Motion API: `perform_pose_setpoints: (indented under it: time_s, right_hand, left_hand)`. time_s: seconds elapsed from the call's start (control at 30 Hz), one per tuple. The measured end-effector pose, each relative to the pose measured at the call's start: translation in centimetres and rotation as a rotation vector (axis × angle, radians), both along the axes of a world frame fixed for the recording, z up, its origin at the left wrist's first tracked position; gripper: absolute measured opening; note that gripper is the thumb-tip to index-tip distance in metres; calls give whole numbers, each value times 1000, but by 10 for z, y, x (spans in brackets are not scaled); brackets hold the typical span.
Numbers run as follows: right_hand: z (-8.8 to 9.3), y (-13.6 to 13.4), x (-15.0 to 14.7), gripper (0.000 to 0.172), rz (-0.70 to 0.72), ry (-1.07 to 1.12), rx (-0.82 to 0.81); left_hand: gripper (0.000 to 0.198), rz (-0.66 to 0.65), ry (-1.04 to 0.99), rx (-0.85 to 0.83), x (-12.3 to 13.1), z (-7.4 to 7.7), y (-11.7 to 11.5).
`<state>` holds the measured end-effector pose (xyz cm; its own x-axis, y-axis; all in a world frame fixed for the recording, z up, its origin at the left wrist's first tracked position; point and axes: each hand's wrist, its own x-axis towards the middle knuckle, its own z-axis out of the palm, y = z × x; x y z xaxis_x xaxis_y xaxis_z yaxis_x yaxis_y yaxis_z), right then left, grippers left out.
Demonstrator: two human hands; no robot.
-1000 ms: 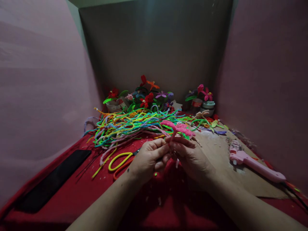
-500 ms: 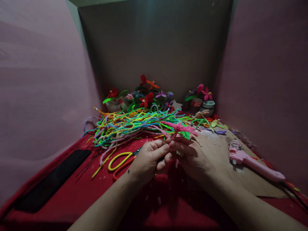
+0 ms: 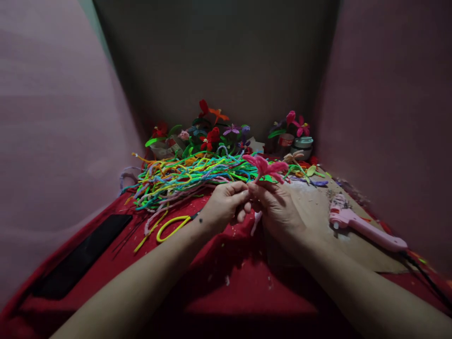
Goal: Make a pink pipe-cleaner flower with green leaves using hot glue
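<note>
A pink pipe-cleaner flower [image 3: 265,167] with spread petals stands upright above my fingertips. My left hand [image 3: 226,205] pinches at its base with thumb and forefinger, the other fingers curled in. Close against it, my right hand [image 3: 280,209] grips the same base from the other side. The stem under the petals is mostly hidden by my fingers. Below my right hand shows a pale pink strip [image 3: 256,221]. Scissors with a yellow handle loop [image 3: 173,228] lie beside my left wrist, partly covered by the forearm.
Behind my hands spreads a heap of coloured pipe cleaners [image 3: 183,181]. Made-up flowers [image 3: 212,136] and a lidded jar [image 3: 302,148] stand at the back. A pink glue gun [image 3: 369,230] rests on a board [image 3: 360,261] at right. A black phone-like slab [image 3: 83,254] lies left.
Both hands have risen slightly in view with the flower, which now tilts to show its petals more openly. The view has shifted a little, and my left forearm covers the scissors' orange loop.
</note>
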<state>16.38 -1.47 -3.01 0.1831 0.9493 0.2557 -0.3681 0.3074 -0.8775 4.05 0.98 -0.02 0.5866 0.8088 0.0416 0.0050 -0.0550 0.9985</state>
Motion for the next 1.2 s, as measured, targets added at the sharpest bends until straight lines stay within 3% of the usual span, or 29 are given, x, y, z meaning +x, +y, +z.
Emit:
perform_pose_setpoints:
  time_s: [0.07,0.17,0.33,0.6,0.87,1.0,1.2]
  right_hand:
    - [4,2,1,20,-9,25,-23]
    - [8,3,-1,17,84,1,-43]
    - [9,2,-9,13,191,0,5]
    - [17,-2,-15,14,210,99,39]
    - [2,-1,-12,10,274,121,18]
    - [2,-4,-8,9,270,97,22]
    - [6,-6,-6,14,222,15,5]
  left_hand:
    - [16,-111,-161,-154,-1,-4,7]
    - [14,-212,-325,-301,-7,-16,11]
    - [12,-327,-413,-376,-20,-29,11]
    - [22,-370,-409,-409,-28,-37,14]
    - [34,-400,-326,-519,-28,-37,15]
    - [29,-330,-311,-530,-25,-32,10]
    - [17,-346,-343,-520,-24,-27,7]
